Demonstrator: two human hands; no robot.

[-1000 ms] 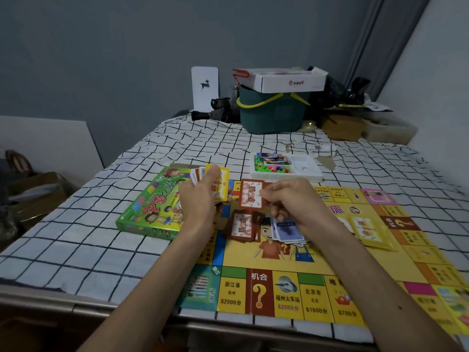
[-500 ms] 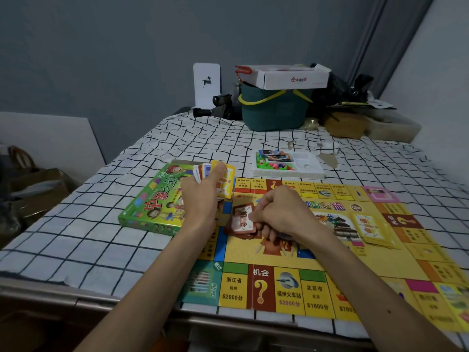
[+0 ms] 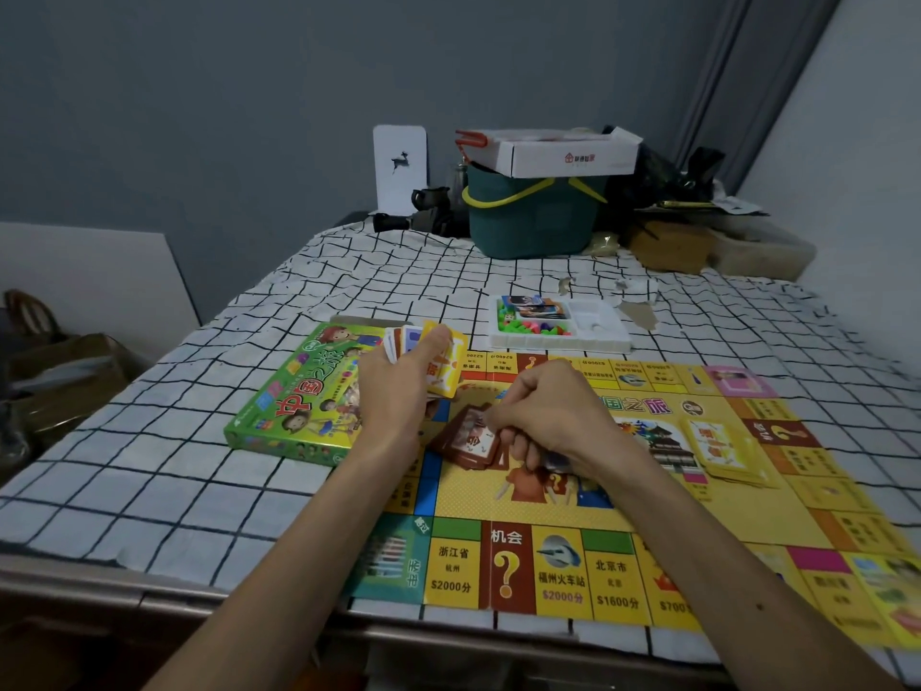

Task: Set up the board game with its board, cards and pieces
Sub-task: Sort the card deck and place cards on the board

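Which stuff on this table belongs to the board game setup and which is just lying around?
For the game: board, green game box, brown cards, yellow cards, tray of pieces, fanned cards in the left hand.
Lying about: teal bucket, white carton, deer card.

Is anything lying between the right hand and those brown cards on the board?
Nothing visible does. The right hand is at the brown cards on the board, fingers curled on their edge.

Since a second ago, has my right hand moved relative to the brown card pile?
Yes. The right hand has dropped down onto the brown card pile on the board; earlier it held a card raised above that pile.
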